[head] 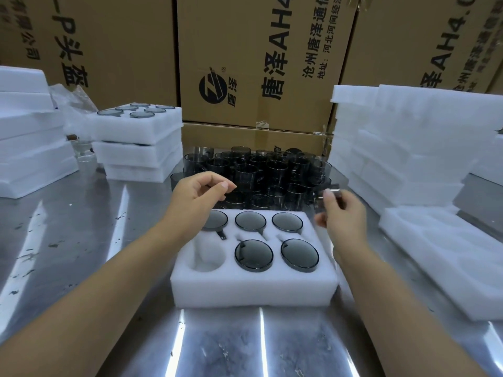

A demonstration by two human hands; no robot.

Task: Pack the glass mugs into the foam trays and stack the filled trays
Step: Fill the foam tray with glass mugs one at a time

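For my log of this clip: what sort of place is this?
Most likely a packing station in a warehouse or factory. Printed cardboard cartons are stacked behind a steel table. Piles of white foam trays stand on it, and a batch of dark glass mugs waits to be packed.

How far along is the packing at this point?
Done: a stack of trays sits back left, its top one full, and five of six pockets in the front tray are filled. In hand: the right hand pinches a mug, blurred; the left hand hovers empty. Left: the near-left pocket, stacking this tray, and many loose mugs.
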